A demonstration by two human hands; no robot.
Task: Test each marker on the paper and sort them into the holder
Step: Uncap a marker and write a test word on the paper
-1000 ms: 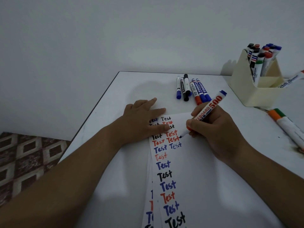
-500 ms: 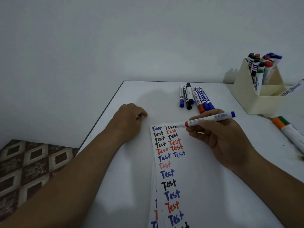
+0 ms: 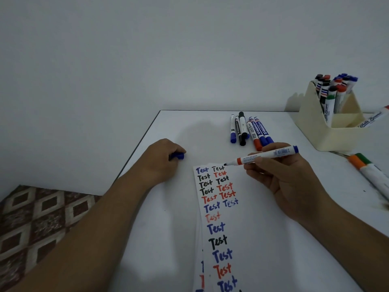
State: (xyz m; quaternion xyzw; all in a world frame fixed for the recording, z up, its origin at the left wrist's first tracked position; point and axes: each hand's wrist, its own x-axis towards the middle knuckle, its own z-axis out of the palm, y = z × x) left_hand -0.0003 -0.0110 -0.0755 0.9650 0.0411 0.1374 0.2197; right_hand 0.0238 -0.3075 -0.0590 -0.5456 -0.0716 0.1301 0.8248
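Since a second ago the left hand point(image 3: 163, 159) has left the paper point(image 3: 248, 218) and now rests curled on the worktop point(image 3: 168, 239) to the paper's left, its fingers closed round a blue cap point(image 3: 177, 155). The right hand point(image 3: 280, 175) has lifted the marker point(image 3: 263, 156) off the sheet and grips it nearly level just above the paper's top edge, bare tip pointing left, orange collar behind the tip, blue end to the right. The paper lies lengthwise between the two forearms, with "Test" written down it in blue, black and red: two columns in the upper six rows, a single column below. Beyond the paper six capped markers point(image 3: 248, 129) lie side by side, caps toward the person: three blue, two black, one red. At the far right stands a cream holder point(image 3: 315, 131) with two compartments; the rear one is crowded with upright markers, too tightly packed to count, and one more marker point(image 3: 372, 119) leans out over the right rim. Two thicker markers point(image 3: 370, 171), one orange-capped and one green-capped, lie together on the worktop by the right edge.
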